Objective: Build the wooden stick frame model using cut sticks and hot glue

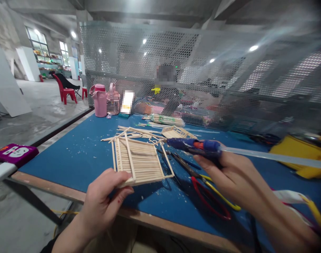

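Observation:
My left hand (107, 198) pinches the near lower corner of a small model frame of thin wooden sticks (140, 161), tilted above the table. My right hand (229, 172) is wrapped round a blue glue gun (194, 144). From the back of the gun a long clear glue stick (271, 157) sticks out to the right. The gun's nozzle points left and lies at the frame's upper right corner; whether it touches cannot be made out. Beneath the gun, pliers with red and yellow handles (207, 196) lie on the blue tabletop (78, 168).
Loose sticks (123, 135), a second stick piece (176, 131) and bundled sticks (165, 119) lie behind. A pink flask (100, 102) and a clear bottle (113, 103) stand at the back left by a perforated metal screen (139, 52). A purple power socket (16, 153) sits at the left edge; yellow cloth (294, 154) lies right.

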Available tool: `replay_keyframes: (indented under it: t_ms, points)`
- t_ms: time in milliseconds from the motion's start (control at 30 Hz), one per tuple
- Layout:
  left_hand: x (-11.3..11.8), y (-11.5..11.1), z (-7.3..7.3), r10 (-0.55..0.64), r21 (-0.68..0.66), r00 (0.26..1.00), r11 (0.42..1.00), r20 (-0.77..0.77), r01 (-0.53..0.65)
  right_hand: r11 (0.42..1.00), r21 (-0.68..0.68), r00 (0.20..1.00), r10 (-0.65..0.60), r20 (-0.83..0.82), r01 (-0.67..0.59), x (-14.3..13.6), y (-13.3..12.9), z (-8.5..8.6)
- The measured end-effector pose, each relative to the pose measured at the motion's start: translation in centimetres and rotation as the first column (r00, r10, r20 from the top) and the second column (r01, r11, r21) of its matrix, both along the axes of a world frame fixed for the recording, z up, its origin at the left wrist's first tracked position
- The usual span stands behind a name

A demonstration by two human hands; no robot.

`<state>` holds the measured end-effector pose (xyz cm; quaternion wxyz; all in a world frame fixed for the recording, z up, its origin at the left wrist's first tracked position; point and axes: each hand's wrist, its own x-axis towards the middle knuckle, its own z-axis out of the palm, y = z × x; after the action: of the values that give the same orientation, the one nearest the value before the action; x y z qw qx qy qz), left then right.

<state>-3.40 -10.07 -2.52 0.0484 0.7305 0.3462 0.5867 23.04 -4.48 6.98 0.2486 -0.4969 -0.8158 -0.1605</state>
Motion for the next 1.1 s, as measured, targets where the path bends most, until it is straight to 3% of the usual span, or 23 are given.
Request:
replay_keyframes:
  t_ms: [600, 900, 1100]
  points:
    - [0.1, -0.1, -0.2, 0.014, -0.051, 0.998, 0.999, 0.061, -0.011, 0.987, 0.11, 0.993, 0.114, -0.001, -0.114, 0.0, -0.4, 0.3]
    - [0.0, 0.0, -0.3, 0.049, -0.049, 0.997, 0.998, 0.065, -0.046, 0.989, 0.136, 0.996, 0.073, -0.051, -0.066, 0.6, -0.9, 0.7]
    - [0.1, 0.0, -0.2, 0.041, -0.049, 0.996, 0.998, 0.073, -0.037, 0.999, 0.035, 0.997, 0.042, -0.067, -0.039, 0.9, -1.1, 0.7]
